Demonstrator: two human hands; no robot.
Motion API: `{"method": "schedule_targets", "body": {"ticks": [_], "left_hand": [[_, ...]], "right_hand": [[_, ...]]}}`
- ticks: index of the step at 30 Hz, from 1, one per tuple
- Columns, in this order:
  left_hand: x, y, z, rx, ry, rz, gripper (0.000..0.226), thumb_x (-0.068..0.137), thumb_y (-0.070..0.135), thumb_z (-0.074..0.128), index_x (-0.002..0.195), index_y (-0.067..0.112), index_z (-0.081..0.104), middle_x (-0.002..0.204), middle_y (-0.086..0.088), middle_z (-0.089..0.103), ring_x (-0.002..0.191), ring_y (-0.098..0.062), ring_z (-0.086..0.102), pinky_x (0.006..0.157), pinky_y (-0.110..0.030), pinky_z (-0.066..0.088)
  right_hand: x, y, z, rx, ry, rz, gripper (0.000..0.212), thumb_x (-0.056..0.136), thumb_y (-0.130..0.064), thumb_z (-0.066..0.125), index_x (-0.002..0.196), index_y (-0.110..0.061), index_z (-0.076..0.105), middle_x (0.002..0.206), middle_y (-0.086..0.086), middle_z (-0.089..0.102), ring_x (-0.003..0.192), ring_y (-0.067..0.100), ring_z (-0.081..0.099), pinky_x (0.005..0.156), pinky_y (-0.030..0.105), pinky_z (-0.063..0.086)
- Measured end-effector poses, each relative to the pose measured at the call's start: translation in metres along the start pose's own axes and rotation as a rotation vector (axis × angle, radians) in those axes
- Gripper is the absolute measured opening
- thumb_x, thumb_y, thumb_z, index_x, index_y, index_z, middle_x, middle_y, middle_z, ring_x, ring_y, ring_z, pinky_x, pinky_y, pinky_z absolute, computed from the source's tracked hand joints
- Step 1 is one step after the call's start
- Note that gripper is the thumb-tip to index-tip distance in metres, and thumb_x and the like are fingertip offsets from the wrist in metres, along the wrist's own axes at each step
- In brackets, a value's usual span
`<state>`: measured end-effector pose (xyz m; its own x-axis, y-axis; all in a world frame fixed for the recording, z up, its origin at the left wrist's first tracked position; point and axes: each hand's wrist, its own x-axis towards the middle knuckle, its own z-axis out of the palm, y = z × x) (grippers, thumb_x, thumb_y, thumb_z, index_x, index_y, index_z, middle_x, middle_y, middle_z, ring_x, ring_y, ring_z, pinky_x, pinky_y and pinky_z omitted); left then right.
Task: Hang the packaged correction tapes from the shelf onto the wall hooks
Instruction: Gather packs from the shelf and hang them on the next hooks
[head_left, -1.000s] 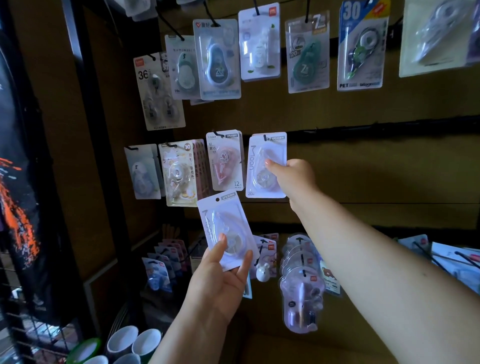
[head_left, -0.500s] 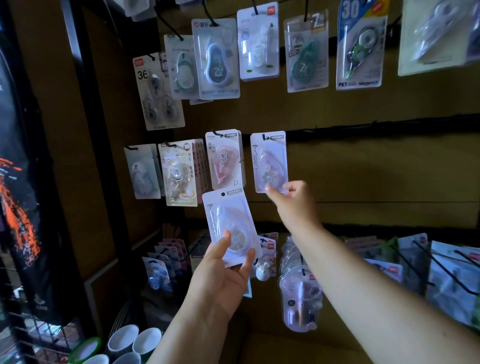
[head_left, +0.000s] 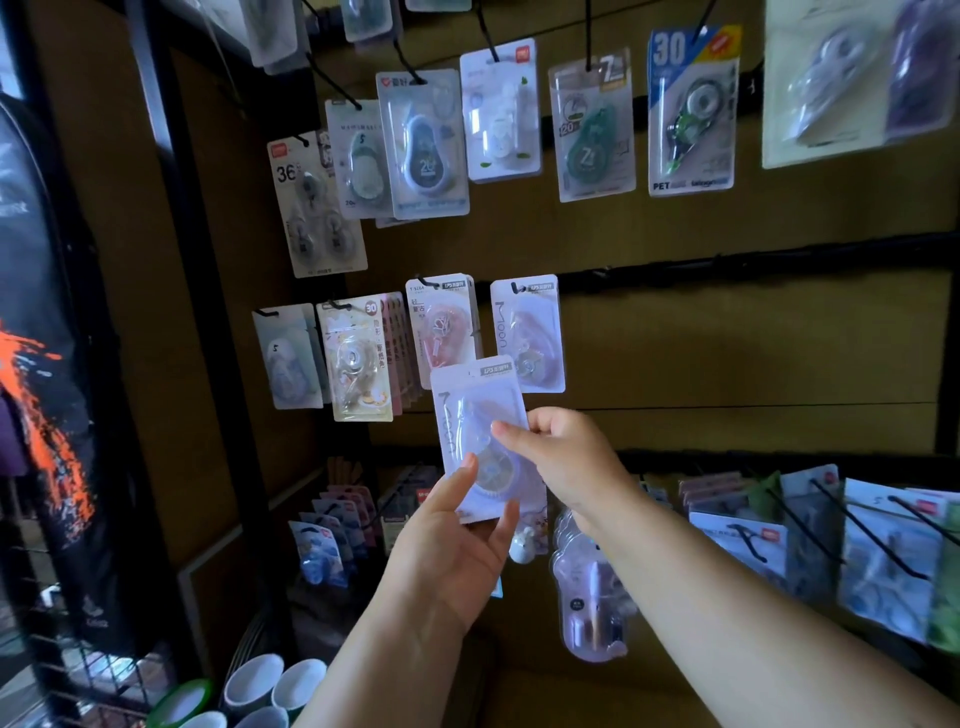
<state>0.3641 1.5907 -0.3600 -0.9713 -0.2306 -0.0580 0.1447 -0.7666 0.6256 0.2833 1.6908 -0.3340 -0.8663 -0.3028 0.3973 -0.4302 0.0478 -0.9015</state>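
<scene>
A white packaged correction tape (head_left: 470, 410) is held upright in front of the wall by my left hand (head_left: 457, 540), thumb on its front and fingers behind. My right hand (head_left: 566, 462) touches the pack's right edge with its fingertips. Just above, a matching pack (head_left: 527, 332) hangs on a black wall hook (head_left: 516, 287). Other correction tape packs hang to its left, such as a pink one (head_left: 441, 325).
An upper row of packs (head_left: 592, 124) hangs overhead. Long black hooks with packs (head_left: 831, 530) stick out at the lower right. A black frame post (head_left: 182, 260) stands at the left, with cups (head_left: 275, 686) below. Clear blister packs (head_left: 592, 597) hang under my hands.
My right hand let go of the hung pack and dropped to the pack in my left hand. My left hand raised that pack a little, up and to the right.
</scene>
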Motion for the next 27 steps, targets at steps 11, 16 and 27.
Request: {"method": "schedule_targets", "body": {"ticks": [11,16,27], "left_hand": [[0.000,0.007,0.001,-0.025,0.091,0.023,0.011,0.090,0.014,0.064,0.098,0.008,0.069,0.101,-0.010,0.066,0.086,-0.018,0.063,0.068,-0.029,0.053],[0.002,0.008,-0.003,-0.035,0.095,0.003,0.010,0.089,0.015,0.066,0.095,0.008,0.069,0.093,-0.007,0.065,0.076,-0.015,0.061,0.051,-0.021,0.057],[0.020,0.008,-0.028,0.218,0.144,0.153,0.007,0.094,0.006,0.058,0.096,0.008,0.064,0.076,-0.005,0.060,0.064,-0.013,0.055,0.063,-0.026,0.047]], "right_hand": [[0.034,-0.051,-0.021,0.139,0.250,-0.090,0.043,0.082,-0.033,0.072,0.090,0.008,0.063,0.096,0.026,0.069,0.072,0.028,0.065,0.065,0.040,0.050],[0.044,-0.054,-0.020,0.097,0.270,-0.043,0.029,0.084,-0.031,0.071,0.083,-0.002,0.067,0.089,0.011,0.073,0.087,0.029,0.071,0.079,0.046,0.057],[0.063,-0.044,-0.017,0.024,0.335,-0.009,0.036,0.086,-0.035,0.067,0.081,0.000,0.063,0.083,0.013,0.068,0.077,0.026,0.066,0.060,0.029,0.041]]}}
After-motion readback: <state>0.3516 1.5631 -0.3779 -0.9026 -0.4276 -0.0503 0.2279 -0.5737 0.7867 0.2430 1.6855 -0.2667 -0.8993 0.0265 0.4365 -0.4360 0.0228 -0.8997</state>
